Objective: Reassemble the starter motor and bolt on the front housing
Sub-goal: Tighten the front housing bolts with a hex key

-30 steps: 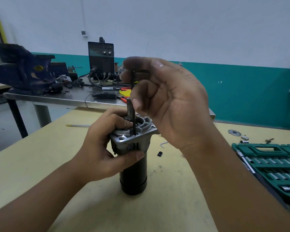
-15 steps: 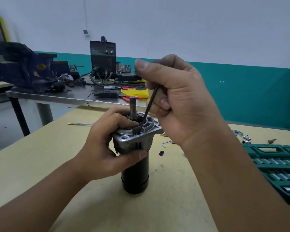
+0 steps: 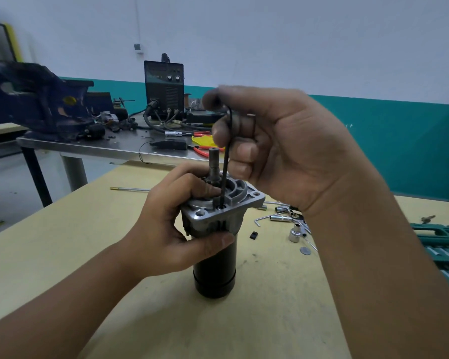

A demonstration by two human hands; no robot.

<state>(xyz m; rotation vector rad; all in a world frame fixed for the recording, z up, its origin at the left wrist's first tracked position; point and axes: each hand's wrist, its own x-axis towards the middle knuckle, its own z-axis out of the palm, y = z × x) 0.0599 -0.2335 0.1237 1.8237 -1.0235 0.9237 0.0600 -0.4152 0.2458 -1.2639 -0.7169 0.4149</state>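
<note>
The left hand [image 3: 171, 229] clamps the front housing [image 3: 223, 211] atop the upright starter motor [image 3: 214, 275]. Above that grip, the right hand [image 3: 283, 149] pinches a hex key [image 3: 226, 161], its tip apparently seated in a housing bolt hole.

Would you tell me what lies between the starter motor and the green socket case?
In the head view, loose sockets, a hex key and a washer lie on the table between them.

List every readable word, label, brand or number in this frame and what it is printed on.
None can be read.
Black welding machine on the metal bench: front panel markings too blurred to read.
Green socket set case: no legible print.
Starter motor and front housing: no visible lettering.
Hex key in the right hand: no visible marking.
</note>
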